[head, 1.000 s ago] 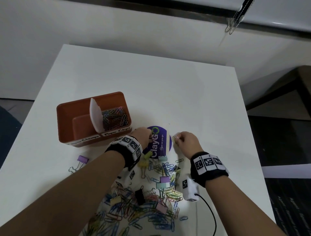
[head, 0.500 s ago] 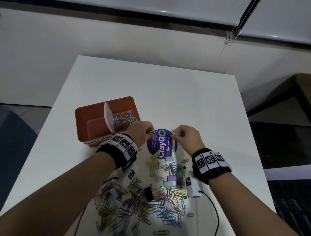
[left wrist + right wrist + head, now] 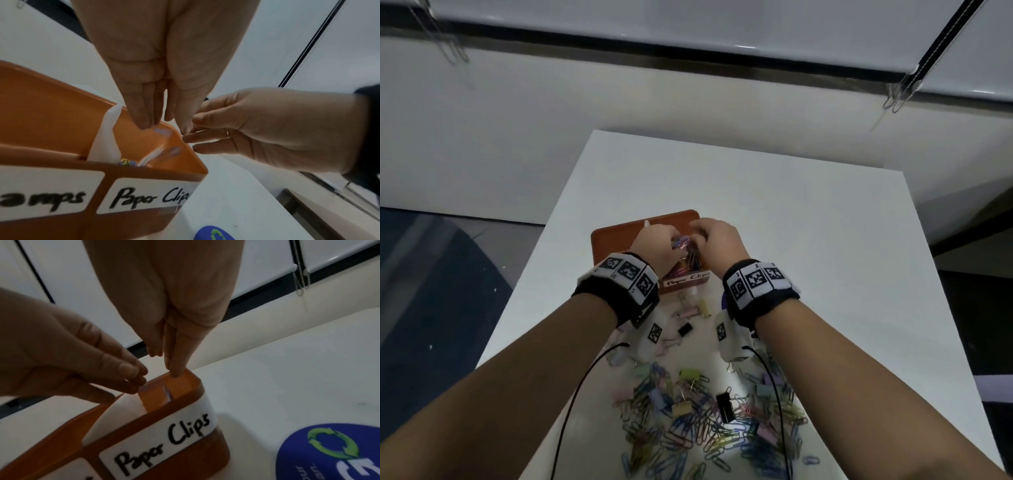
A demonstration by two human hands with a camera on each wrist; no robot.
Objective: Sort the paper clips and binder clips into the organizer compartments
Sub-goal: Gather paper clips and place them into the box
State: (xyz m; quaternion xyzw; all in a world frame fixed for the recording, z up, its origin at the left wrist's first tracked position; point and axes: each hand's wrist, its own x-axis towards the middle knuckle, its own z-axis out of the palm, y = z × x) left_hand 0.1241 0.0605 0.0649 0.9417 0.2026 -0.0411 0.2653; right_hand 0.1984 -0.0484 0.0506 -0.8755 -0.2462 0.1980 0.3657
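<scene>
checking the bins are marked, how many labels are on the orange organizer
2. The Paper Clips label is on the front of the right compartment. The label ending in "amps" is on the front of the compartment to its left. The organizer has other sides out of view, so more may be hidden.

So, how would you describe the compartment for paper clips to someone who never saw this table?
On the white table stands an orange organizer, beyond the loose pile of clips. Its front wall carries two white handwritten labels. The right compartment, labelled "Paper Clips", is walled off by a white divider and holds coloured clips, with both hands above it.
</scene>
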